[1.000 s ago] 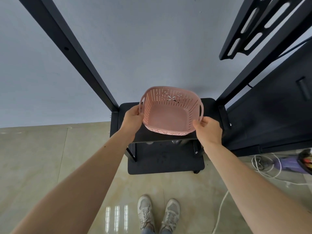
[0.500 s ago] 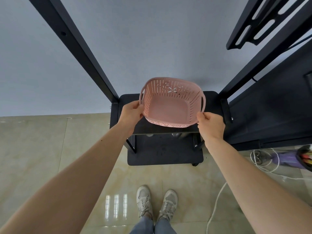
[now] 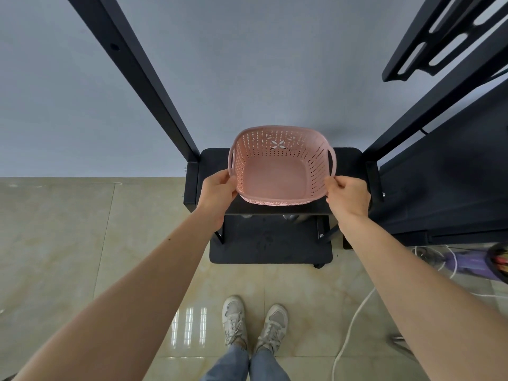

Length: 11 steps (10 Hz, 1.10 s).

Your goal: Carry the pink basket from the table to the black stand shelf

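A: So, where is the pink perforated plastic basket [image 3: 277, 171] sitting?

B: Over the upper black shelf [image 3: 347, 160] of the black metal stand, roughly centred between its two slanted black uprights [image 3: 154, 86]. Its near edge overhangs the shelf's front lip a little. Whether the bottom rests on the shelf or floats just above it, I cannot tell.

A: And the hands?

B: Both are on it. The left hand [image 3: 218, 192] is closed around the near left corner of the rim, thumb on top and fingers curled beneath. The right hand [image 3: 347, 195] pinches the near right corner just below the looped side handle (thumb and forefinger on the rim, the other fingers folded under).

A: Is anything inside the basket?

B: Only its own smooth pink floor shows, with rows of small slots up the walls and a flower-shaped cutout on the far wall.

A: What else is around?

B: A lower black base plate [image 3: 270, 247] lies on the glossy beige tiled floor [image 3: 55, 229], below the shelf. A plain grey wall [image 3: 247, 64] stands behind. To the right is a large dark cabinet-like panel [image 3: 450, 171], with a slotted black bracket [image 3: 439, 34] up top. A white cable [image 3: 354, 323] trails over the tiles at lower right, near something purple and blurred. Pale sneakers [image 3: 254, 321] and blue jeans cuffs show at the bottom, well back from the stand
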Each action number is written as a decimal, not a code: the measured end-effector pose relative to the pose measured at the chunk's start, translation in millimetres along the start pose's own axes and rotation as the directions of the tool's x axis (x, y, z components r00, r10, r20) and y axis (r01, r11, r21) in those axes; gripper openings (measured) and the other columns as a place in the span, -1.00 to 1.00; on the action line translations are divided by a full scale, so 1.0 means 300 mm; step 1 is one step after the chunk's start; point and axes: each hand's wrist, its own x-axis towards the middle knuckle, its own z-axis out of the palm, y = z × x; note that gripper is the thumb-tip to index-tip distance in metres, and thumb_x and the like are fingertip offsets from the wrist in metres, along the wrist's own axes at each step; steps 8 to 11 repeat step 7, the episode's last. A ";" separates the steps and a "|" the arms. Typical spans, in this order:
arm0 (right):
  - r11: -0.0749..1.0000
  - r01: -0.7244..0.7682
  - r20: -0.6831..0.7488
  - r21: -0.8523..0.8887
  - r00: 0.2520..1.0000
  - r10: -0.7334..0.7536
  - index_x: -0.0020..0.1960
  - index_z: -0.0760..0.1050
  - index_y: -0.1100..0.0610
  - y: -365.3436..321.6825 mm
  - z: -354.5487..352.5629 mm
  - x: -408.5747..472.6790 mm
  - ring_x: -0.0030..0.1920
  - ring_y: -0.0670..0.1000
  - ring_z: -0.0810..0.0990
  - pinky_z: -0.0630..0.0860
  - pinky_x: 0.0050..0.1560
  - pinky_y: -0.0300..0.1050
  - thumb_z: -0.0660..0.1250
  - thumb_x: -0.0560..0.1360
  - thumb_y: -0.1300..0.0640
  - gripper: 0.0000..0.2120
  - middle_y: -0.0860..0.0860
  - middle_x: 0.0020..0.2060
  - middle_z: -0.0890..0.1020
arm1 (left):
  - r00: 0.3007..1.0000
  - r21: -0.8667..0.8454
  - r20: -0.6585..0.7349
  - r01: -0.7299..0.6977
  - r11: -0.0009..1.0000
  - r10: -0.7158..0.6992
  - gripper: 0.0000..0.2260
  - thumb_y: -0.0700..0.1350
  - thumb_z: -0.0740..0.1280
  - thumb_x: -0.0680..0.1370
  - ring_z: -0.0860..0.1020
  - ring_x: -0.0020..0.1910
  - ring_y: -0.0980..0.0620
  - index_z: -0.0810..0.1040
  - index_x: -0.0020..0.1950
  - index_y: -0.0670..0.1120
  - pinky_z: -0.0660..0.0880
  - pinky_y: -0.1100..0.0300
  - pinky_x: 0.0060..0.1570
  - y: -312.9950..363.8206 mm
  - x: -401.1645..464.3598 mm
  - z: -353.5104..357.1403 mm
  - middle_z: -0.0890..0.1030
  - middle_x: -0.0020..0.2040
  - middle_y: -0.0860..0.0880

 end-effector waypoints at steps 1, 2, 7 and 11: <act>1.000 0.001 0.006 -0.013 1.000 -0.001 -0.14 0.62 0.21 0.001 0.000 -0.001 -0.28 0.00 0.58 0.39 -0.34 -0.29 0.29 0.57 0.14 -0.79 0.07 -0.27 0.63 | 1.000 0.001 -0.007 0.005 1.000 -0.005 -0.80 -0.17 0.26 0.65 0.66 0.14 -0.10 0.67 0.15 -0.13 0.57 0.03 0.26 0.000 -0.004 0.005 0.71 0.06 -0.10; 1.000 0.005 0.004 -0.020 1.000 -0.005 -0.16 0.61 0.17 0.000 0.001 0.001 -0.33 -0.07 0.55 0.34 -0.37 -0.33 0.30 0.57 0.13 -0.81 0.05 -0.28 0.61 | 1.000 0.013 -0.023 0.013 1.000 -0.012 -0.80 -0.16 0.26 0.65 0.66 0.14 -0.09 0.66 0.16 -0.11 0.57 0.03 0.25 0.001 0.001 0.006 0.71 0.05 -0.08; 0.995 -0.071 0.034 0.069 0.997 0.069 0.19 0.59 0.11 -0.005 -0.059 -0.033 0.05 0.01 0.61 0.50 0.13 -0.07 0.27 0.56 -0.01 -0.71 0.03 0.07 0.68 | 0.997 0.022 -0.052 0.061 0.998 -0.059 -0.77 -0.13 0.26 0.64 0.56 0.30 -0.18 0.60 0.25 -0.14 0.41 -0.02 0.43 0.010 -0.042 -0.034 0.62 0.25 -0.18; 0.995 -0.071 0.034 0.069 0.997 0.069 0.19 0.59 0.11 -0.005 -0.059 -0.033 0.05 0.01 0.61 0.50 0.13 -0.07 0.27 0.56 -0.01 -0.71 0.03 0.07 0.68 | 0.997 0.022 -0.052 0.061 0.998 -0.059 -0.77 -0.13 0.26 0.64 0.56 0.30 -0.18 0.60 0.25 -0.14 0.41 -0.02 0.43 0.010 -0.042 -0.034 0.62 0.25 -0.18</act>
